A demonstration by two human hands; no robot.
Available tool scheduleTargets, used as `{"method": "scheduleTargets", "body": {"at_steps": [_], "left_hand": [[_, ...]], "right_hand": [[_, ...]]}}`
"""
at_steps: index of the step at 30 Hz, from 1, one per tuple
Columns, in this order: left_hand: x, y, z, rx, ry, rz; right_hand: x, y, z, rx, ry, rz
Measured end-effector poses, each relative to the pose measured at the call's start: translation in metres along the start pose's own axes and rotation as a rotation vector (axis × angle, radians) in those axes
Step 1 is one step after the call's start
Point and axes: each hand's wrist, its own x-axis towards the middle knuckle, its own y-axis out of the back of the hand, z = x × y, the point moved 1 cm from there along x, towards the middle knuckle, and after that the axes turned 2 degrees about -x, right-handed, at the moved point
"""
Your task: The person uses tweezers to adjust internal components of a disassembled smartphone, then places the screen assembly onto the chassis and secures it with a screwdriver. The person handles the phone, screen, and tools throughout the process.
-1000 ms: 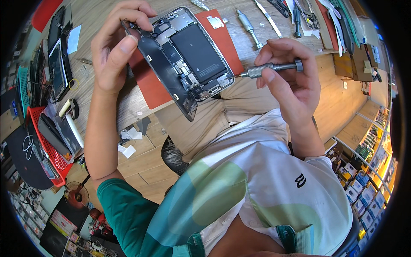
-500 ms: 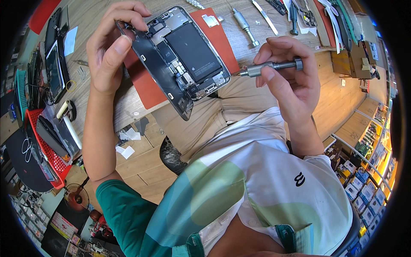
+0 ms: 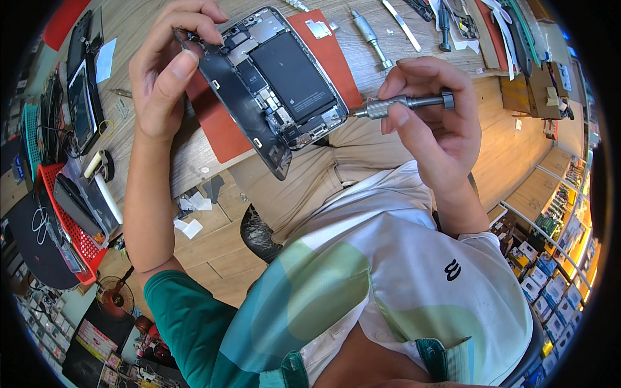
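Note:
An opened smartphone (image 3: 294, 76) is tilted above an orange-red mat (image 3: 223, 142), its black battery and circuit board bare. Its dark screen panel (image 3: 236, 107) hangs folded open along the left side. My left hand (image 3: 169, 74) is closed on the top end of the screen panel, thumb and fingers pinching the edge. Between the thumb and fingers of my right hand (image 3: 435, 113) lies a grey metal screwdriver (image 3: 388, 108), held almost level. Its tip points left and meets the lower right edge of the phone; whether it sits on a screw is too small to tell.
A small silver metal plate (image 3: 317, 28) lies on the mat's far part. Beyond it on the wooden table are another screwdriver (image 3: 369, 37), a flat metal pry tool (image 3: 402, 26) and a dark-handled driver (image 3: 444, 29). To the left stand a red basket (image 3: 76, 233) and a phone-like screen (image 3: 81, 103).
My right hand has shifted slightly left, bringing the screwdriver's tip closer in to the phone's edge. The left hand and the phone have barely moved.

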Motion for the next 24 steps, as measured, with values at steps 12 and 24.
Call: {"method": "scheduleTargets", "body": {"at_steps": [12,24], "left_hand": [[0.001,0.000,0.000,-0.006,0.001,-0.004],[0.000,-0.004,0.006,-0.019,0.025,0.010]], "right_hand": [[0.000,-0.001,-0.001,0.005,-0.010,-0.003],[0.018,-0.002,0.001,0.174,-0.080,0.046]]}}
